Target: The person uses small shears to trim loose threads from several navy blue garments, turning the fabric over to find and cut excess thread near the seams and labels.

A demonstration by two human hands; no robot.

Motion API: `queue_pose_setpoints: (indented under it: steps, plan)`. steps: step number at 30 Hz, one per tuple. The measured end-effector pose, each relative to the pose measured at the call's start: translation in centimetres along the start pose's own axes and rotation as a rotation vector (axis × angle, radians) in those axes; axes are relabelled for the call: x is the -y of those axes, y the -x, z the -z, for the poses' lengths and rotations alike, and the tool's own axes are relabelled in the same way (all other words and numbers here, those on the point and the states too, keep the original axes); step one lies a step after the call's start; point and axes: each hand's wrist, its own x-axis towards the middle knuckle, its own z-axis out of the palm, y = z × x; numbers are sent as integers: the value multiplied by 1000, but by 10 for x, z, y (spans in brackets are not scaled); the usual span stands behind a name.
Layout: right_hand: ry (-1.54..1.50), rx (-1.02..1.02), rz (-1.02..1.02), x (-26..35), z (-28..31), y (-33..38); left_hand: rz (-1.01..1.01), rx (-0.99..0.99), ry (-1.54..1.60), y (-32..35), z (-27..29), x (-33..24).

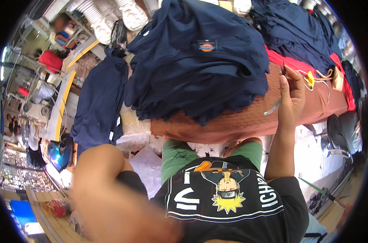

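My right hand point(291, 91) is raised at the right edge of the big garment pile, closed around a small dark pointed tool point(283, 69) whose tip sticks out past the thumb. Below that hand, a thin clear or silvery strip point(272, 107) shows; I cannot tell if it belongs to the tool. My left arm is bent back toward my body, and my left hand point(161, 229) is smeared by motion in front of my shirt, its fingers not readable. A tall heap of navy garments point(200, 77) lies before me, a label patch on top.
The heap rests on a brown cloth-covered surface point(200, 131). More navy garments hang at the left point(100, 97) and lie at the back right point(293, 32). Red cloth point(281, 56), a yellow item point(311, 79) and cords lie right of my hand. A person in red point(51, 60) is far left.
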Motion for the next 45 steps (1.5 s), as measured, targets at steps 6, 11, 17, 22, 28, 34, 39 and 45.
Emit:
queue_pose_setpoints:
  steps: [6,11,17,22,28,34,39,45]
  plan:
    - [42,46,-36,-12,14,2,1165,318,-321,45,-161,125]
    - [31,23,-36,-3,-8,-1,922,-824,-562,69,-77,107]
    - [-33,175,28,12,-48,13,1142,-1557,-187,101,-29,147]
    - [42,360,111,27,-74,20,852,-1691,304,79,-38,157]
    - [-91,477,349,40,-111,20,592,-1807,562,31,-50,122]
    - [-208,483,339,40,-124,18,521,-1811,547,15,-52,116]
    - [-249,481,229,35,-126,16,523,-1805,428,6,-53,116]
    - [-97,628,66,48,-110,8,658,-1777,124,5,-55,117]
